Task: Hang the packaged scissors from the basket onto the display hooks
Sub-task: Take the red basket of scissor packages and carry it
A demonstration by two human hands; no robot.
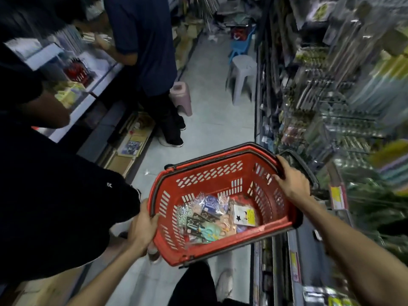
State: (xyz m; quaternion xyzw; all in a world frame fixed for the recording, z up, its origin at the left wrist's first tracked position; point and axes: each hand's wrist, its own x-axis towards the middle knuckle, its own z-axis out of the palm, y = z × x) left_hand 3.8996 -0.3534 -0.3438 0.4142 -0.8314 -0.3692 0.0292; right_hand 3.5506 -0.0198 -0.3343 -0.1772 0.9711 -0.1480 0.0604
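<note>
Inside the basket [209,176] the packaged scissors [207,219] lie heaped; my left grip [143,226] curls round its near-left rim, my right grip [291,182] round its far-right rim (to steady the load, I judge), display hooks [331,120] to its right.

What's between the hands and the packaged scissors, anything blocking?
Nothing visible. The packaged scissors lie uncovered in the open-topped basket. But the left hand and right hand both grip its rim, so neither is free to reach in. The display hooks are too blurred to judge.
</note>
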